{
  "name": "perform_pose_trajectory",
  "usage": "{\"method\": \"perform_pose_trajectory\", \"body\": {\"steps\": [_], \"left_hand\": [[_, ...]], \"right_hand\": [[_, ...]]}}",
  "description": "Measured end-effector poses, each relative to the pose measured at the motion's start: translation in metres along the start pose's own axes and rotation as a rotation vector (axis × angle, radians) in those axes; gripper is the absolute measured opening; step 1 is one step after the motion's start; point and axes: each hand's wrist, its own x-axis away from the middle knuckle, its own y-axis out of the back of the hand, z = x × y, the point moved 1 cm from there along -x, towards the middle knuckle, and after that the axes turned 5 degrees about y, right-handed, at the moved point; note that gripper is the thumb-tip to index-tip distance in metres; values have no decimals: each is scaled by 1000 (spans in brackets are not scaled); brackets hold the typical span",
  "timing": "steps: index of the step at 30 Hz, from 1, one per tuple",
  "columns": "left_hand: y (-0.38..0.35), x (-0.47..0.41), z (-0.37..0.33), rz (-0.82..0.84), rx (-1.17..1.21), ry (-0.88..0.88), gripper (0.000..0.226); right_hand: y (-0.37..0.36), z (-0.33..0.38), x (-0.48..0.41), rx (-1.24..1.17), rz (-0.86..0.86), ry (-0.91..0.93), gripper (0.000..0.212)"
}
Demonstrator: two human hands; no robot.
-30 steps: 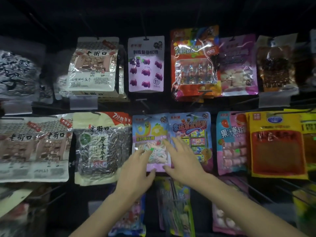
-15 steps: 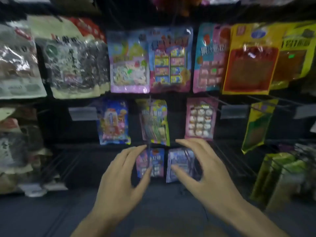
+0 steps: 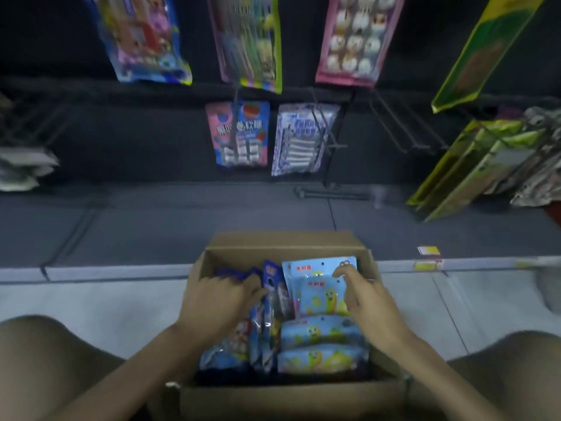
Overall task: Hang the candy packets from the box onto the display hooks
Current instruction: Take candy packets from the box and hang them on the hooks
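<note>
An open cardboard box (image 3: 285, 241) stands on the floor between my knees. Light blue candy packets (image 3: 318, 335) with yellow cartoon figures fill its right side, and dark blue packets (image 3: 270, 299) stand on edge at its left. My left hand (image 3: 218, 302) is down in the box with its fingers curled over the tops of the dark blue packets; its fingertips are buried among them. My right hand (image 3: 367, 302) pinches the upper right corner of an upright light blue packet (image 3: 315, 296). Bare display hooks (image 3: 394, 126) stick out of the dark rack above the box.
Two packets (image 3: 239, 135) (image 3: 300, 141) hang on low hooks straight ahead, and a row of others (image 3: 349, 38) hangs higher. Yellow-green packets (image 3: 473, 165) crowd the hooks at right and pale ones (image 3: 24, 168) at left. A dark base shelf (image 3: 151, 226) lies behind the box.
My view dropped from the hanging rows to the floor. Both hands came down from in front of the rack into the box and now touch packets there.
</note>
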Motion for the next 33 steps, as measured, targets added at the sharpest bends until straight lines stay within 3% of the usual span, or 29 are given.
{"method": "perform_pose_trajectory", "body": {"steps": [3, 8, 12, 15, 19, 23, 28, 31, 33], "left_hand": [[-34, 11, -11, 83, 13, -142, 45], [-76, 12, -28, 180, 62, -254, 42], [-88, 2, -35, 219, 115, -292, 26], [-93, 3, -33, 287, 98, -270, 36], [-94, 3, -30, 552, 84, -174, 63], [-89, 0, -29, 628, 300, -3, 43], [-83, -8, -21, 744, 652, 251, 38], [-73, -15, -16, 696, 981, 412, 30], [-57, -19, -16, 618, 1239, 494, 9]], "right_hand": [[-17, -6, 9, -38, 119, 56, 69], [-35, -23, 11, 184, 198, 138, 42], [-40, -28, 4, 185, 280, 65, 39], [-45, -29, -3, 106, 358, -23, 30], [-43, -30, -15, 104, 363, -38, 12], [-36, -17, -21, 115, 326, 11, 8], [-13, 7, -26, 60, 159, 91, 8], [7, 26, -30, 15, 44, 149, 8], [20, 37, -32, -1, -24, 194, 9]]}}
